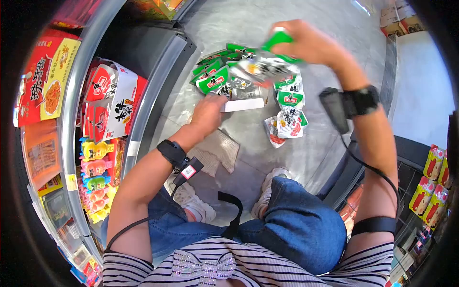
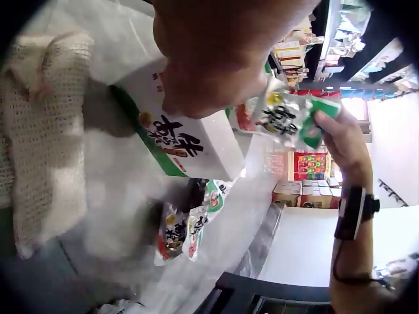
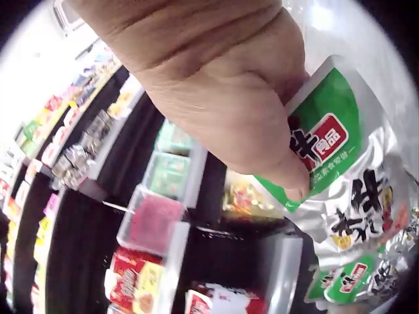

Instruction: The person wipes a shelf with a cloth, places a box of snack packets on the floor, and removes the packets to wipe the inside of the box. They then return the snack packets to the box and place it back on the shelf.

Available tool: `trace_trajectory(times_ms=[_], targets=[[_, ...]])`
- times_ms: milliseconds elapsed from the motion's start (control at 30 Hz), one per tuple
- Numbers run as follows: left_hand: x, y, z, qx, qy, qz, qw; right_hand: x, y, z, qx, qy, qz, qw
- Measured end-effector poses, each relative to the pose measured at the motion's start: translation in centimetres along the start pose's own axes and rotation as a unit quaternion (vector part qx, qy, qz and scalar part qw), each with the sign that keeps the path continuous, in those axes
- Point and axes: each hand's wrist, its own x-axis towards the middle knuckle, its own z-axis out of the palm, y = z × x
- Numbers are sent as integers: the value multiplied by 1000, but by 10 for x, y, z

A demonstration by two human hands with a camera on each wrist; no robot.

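My left hand (image 1: 208, 115) grips the near left corner of a white and green cardboard display box (image 1: 244, 104); in the left wrist view its printed side (image 2: 177, 140) shows. Green and silver snack packets (image 1: 213, 80) fan out at the box's left and far side. Over the box, my right hand (image 1: 306, 40) pinches a snack packet (image 3: 357, 176) by its green end, blurred in the head view. More loose packets (image 1: 290, 115) lie on the floor right of the box.
A beige woven cloth (image 1: 222, 149) lies on the grey floor near the feet. At the left stands a shelf (image 1: 162, 67) with a red and white box of packets (image 1: 112, 100). Hanging packs (image 1: 430, 191) line a rack at the right. Cartons (image 1: 399, 20) stand far right.
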Motion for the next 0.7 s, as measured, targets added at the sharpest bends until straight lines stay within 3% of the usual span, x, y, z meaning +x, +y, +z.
trace_trajectory(times_ms=[33,100,200,300,333,433,500,533,633,700], targets=[[-2,0,0,-10,12,3,1000,20,8,20,-30,34,-80,996],[-6,0,3,-17,55,11,998,46,8,54,-131,-24,-114,984],[-12,-1,5,-15,73,19,997,52,-1,104,-260,-120,-18,958],[-11,-5,6,-23,83,35,996,57,-6,122,-301,-199,54,931],[-11,-6,7,-29,87,43,995,57,-5,121,-302,-194,53,932],[-15,-4,9,-56,150,78,984,49,-1,109,-198,-87,-84,973],[-21,-8,10,4,139,101,985,53,-5,119,-174,-59,-103,978],[-20,-9,9,35,136,115,983,56,-8,124,-164,-42,-111,979],[-20,-6,6,104,160,145,971,68,-18,165,-236,-78,-32,968],[-22,-10,5,67,119,142,980,66,-21,183,-204,-63,-57,975]])
